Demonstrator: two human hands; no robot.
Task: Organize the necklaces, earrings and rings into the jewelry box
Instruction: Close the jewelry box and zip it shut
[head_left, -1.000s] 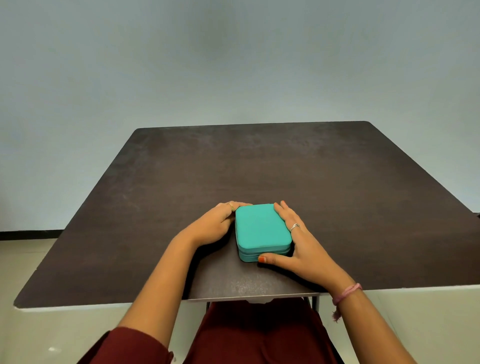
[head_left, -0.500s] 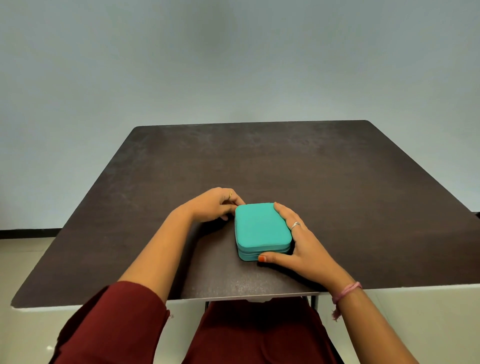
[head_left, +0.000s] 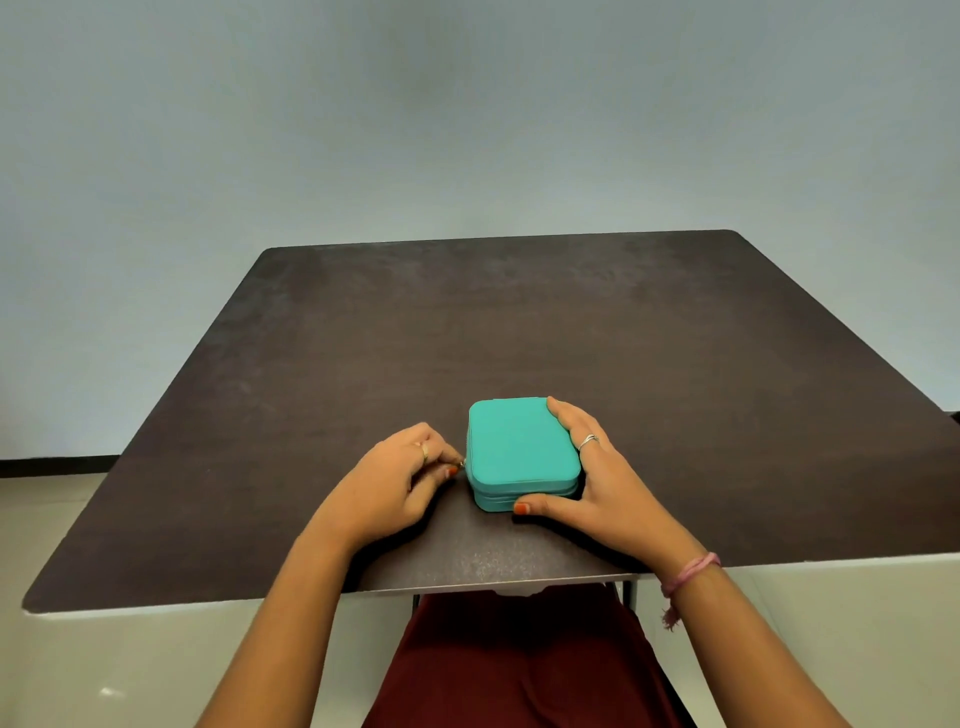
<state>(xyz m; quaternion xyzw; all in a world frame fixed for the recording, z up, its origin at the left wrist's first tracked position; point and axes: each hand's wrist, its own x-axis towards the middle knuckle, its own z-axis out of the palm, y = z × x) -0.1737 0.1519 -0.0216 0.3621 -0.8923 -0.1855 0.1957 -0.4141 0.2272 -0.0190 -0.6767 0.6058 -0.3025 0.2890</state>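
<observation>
A closed teal jewelry box (head_left: 519, 452) with rounded corners lies on the dark table (head_left: 519, 322), near its front edge. My right hand (head_left: 597, 483) clasps the box's right side, fingers along the lid edge and thumb on the front wall. My left hand (head_left: 395, 483) sits just left of the box, its fingertips pinched on a small metal zipper pull (head_left: 462, 464) at the box's left side. A ring is on each hand. No loose necklaces, earrings or rings are in view.
The dark table stretches far back and to both sides of the box. A pale wall stands behind it, pale floor to the sides. My dark red lap shows below the front edge.
My left hand moved from the box's far left corner back along its left side toward me, fingers pinched at the zipper. The right hand and the box stayed put.
</observation>
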